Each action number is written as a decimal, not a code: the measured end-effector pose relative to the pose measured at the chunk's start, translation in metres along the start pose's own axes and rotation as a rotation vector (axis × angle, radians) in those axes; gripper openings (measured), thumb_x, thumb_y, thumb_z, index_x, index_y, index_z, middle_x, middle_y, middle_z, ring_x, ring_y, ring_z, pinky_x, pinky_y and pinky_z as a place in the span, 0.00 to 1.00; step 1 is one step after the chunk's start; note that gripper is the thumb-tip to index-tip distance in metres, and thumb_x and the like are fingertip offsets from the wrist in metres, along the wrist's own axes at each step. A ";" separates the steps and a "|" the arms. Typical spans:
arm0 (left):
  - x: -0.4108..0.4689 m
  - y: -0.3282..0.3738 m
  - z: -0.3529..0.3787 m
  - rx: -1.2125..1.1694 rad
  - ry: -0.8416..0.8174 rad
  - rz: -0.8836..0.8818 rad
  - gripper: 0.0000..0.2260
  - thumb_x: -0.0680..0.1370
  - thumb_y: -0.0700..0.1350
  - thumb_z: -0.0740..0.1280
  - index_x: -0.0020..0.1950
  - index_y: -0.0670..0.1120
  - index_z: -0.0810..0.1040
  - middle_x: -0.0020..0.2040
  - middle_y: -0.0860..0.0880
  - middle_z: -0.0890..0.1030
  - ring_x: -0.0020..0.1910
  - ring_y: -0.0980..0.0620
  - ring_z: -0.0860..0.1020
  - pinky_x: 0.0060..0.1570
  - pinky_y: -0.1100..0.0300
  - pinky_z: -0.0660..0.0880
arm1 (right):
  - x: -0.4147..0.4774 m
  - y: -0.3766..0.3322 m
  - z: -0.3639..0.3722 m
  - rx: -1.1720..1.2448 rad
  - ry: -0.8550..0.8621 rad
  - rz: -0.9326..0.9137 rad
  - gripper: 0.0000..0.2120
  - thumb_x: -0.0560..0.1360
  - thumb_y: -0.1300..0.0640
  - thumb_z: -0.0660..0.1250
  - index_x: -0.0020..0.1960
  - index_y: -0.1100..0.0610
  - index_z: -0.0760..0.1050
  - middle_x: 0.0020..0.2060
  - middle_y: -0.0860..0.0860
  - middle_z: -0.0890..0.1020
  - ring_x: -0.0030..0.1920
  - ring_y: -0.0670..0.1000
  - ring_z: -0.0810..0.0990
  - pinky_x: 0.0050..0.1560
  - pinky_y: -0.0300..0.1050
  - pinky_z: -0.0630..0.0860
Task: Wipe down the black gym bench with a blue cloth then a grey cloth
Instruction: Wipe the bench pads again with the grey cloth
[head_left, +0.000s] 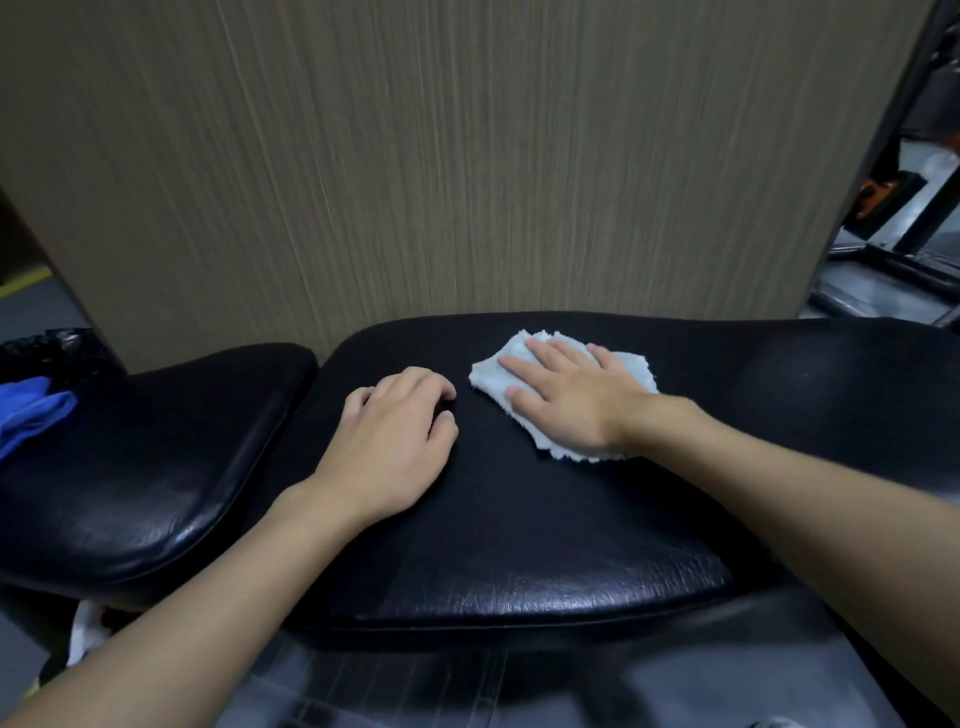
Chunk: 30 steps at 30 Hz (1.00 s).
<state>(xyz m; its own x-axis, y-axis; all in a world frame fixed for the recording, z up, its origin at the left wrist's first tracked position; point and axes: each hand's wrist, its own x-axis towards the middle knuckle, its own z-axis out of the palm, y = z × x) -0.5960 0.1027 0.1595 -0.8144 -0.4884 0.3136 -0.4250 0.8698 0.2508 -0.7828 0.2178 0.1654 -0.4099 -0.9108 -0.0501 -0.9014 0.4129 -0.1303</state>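
The black gym bench (519, 545) runs across the view, a long pad in the middle and a smaller seat pad (145, 467) on the left. A pale grey cloth (491, 376) lies flat on the long pad near its far edge. My right hand (566, 395) presses palm-down on this cloth with fingers spread. My left hand (395, 441) rests on the pad just left of the cloth, fingers curled under, holding nothing. A blue cloth (31, 415) lies crumpled at the far left edge of the seat pad.
A wood-grain wall panel (467, 156) stands directly behind the bench. Dark gym equipment frames (893, 260) are at the right. A black plastic bag (52, 348) sits behind the blue cloth at the left. Grey floor shows below the bench.
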 end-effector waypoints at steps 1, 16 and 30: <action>0.000 -0.001 0.000 0.001 0.005 0.004 0.11 0.81 0.51 0.55 0.61 0.55 0.71 0.61 0.61 0.71 0.63 0.59 0.67 0.68 0.55 0.56 | 0.014 0.006 -0.001 0.001 0.000 0.023 0.28 0.80 0.38 0.40 0.79 0.39 0.47 0.81 0.47 0.46 0.79 0.48 0.40 0.77 0.58 0.38; 0.000 0.006 -0.004 0.025 -0.017 -0.035 0.13 0.79 0.56 0.58 0.60 0.55 0.72 0.60 0.59 0.71 0.63 0.55 0.68 0.68 0.50 0.59 | -0.012 0.011 -0.004 -0.001 0.035 0.029 0.25 0.81 0.41 0.41 0.77 0.43 0.53 0.80 0.49 0.51 0.79 0.50 0.43 0.76 0.59 0.41; 0.034 0.041 0.018 -0.018 -0.120 -0.021 0.15 0.81 0.51 0.54 0.67 0.54 0.69 0.68 0.57 0.68 0.70 0.55 0.63 0.70 0.35 0.52 | -0.113 0.004 -0.002 -0.020 -0.025 -0.089 0.27 0.80 0.37 0.39 0.79 0.37 0.43 0.80 0.44 0.42 0.78 0.44 0.37 0.77 0.52 0.36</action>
<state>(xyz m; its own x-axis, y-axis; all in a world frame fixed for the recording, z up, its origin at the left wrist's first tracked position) -0.6481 0.1229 0.1643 -0.8471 -0.4939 0.1963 -0.4367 0.8573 0.2725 -0.7401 0.3227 0.1723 -0.3247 -0.9436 -0.0644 -0.9368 0.3302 -0.1154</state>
